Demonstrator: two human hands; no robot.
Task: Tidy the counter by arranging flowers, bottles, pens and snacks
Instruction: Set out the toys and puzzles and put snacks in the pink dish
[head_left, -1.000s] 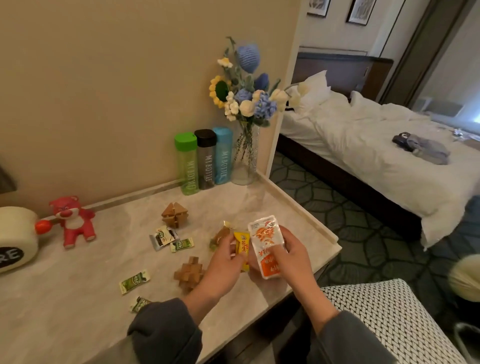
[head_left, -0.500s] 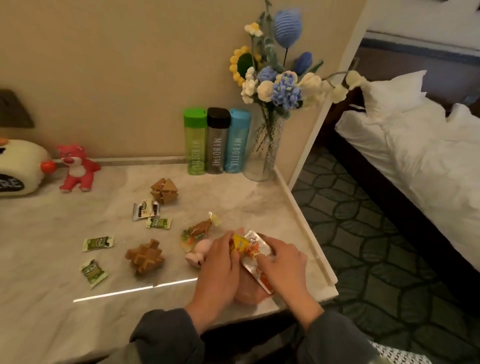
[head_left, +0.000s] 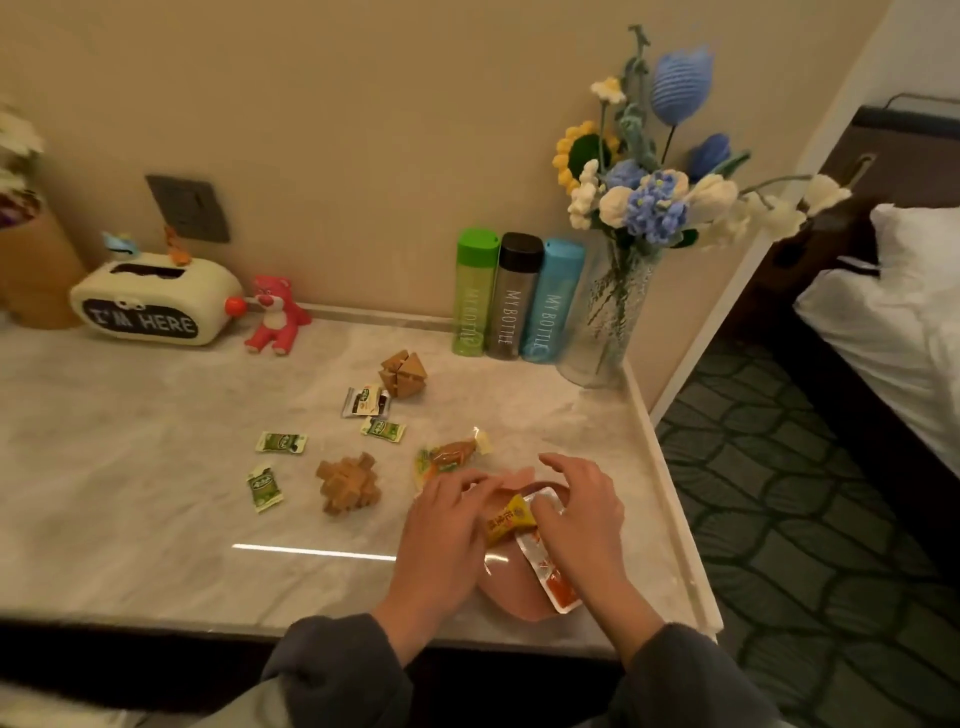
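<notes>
A pink dish (head_left: 511, 603) sits near the counter's front right corner. On it lie a yellow snack packet (head_left: 511, 521) and a white-and-orange snack packet (head_left: 551, 574). My left hand (head_left: 441, 535) rests on the dish's left side with its fingertips on the yellow packet. My right hand (head_left: 579, 514) hovers over the white packet, fingers spread, thumb near its edge. An orange snack packet (head_left: 451, 457) lies just behind the hands. Small green candies (head_left: 281, 442) are scattered to the left. Three bottles, green (head_left: 475, 293), black (head_left: 515, 299) and blue (head_left: 556, 304), stand against the wall beside a glass vase (head_left: 605, 332) of knitted flowers (head_left: 649, 202).
Two wooden puzzles (head_left: 402, 373) (head_left: 347, 484) sit mid-counter. A cream tissue box (head_left: 156, 304) and a red bear toy (head_left: 275, 314) stand at the back left. The counter (head_left: 130, 519) has a raised rim on the right. A bed (head_left: 893, 332) lies beyond.
Both hands came down from holding the packets up in the air to the pink dish, where the packets now lie. My right hand has spread its fingers. The view swung left.
</notes>
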